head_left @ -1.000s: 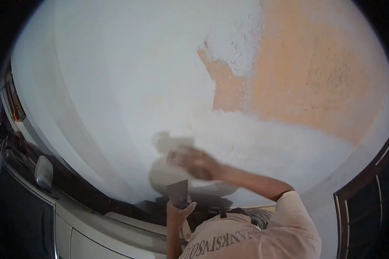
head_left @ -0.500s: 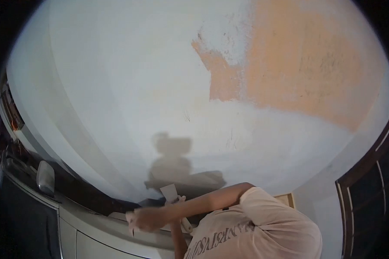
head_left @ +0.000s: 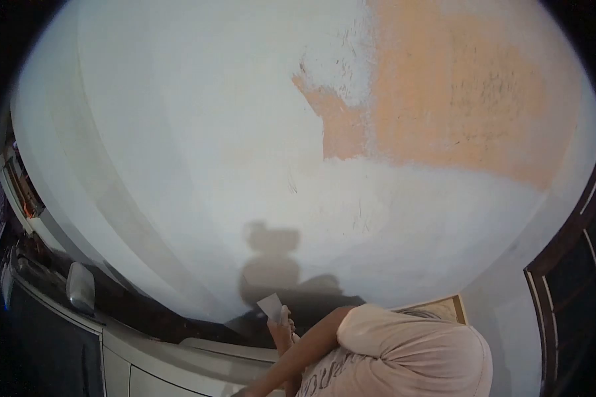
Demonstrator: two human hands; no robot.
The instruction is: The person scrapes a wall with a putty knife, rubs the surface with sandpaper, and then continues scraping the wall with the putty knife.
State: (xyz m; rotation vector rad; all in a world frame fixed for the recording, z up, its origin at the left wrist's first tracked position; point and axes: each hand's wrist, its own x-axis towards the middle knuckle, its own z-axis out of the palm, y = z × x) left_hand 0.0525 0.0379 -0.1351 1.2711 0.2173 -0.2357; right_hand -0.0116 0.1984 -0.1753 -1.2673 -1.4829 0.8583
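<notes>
**Skim coat on the wall: between strokes right now**

So the person is standing close to the wall (head_left: 198, 132), which is mostly covered in whitish filler, with one big orange patch (head_left: 457, 99) of old paint showing at the upper right. The left hand (head_left: 283, 327) is wrapping around the handle of a putty knife (head_left: 271, 306), holding it upright with the pale blade pointing up, just off the wall's lower part and not touching it as far as I can see. The right arm is reaching down and across toward the bottom edge; the right hand (head_left: 245, 392) is mostly cut off there, so I can't tell if it's gripping anything or how open it is.

Looks to me like a reload step rather than spreading. My guess is the next move needs fresh filler on the blade, then working toward that orange patch.

A white car with a side mirror (head_left: 81, 288) is sitting at the lower left, and a dark door (head_left: 576, 278) on the right.
</notes>
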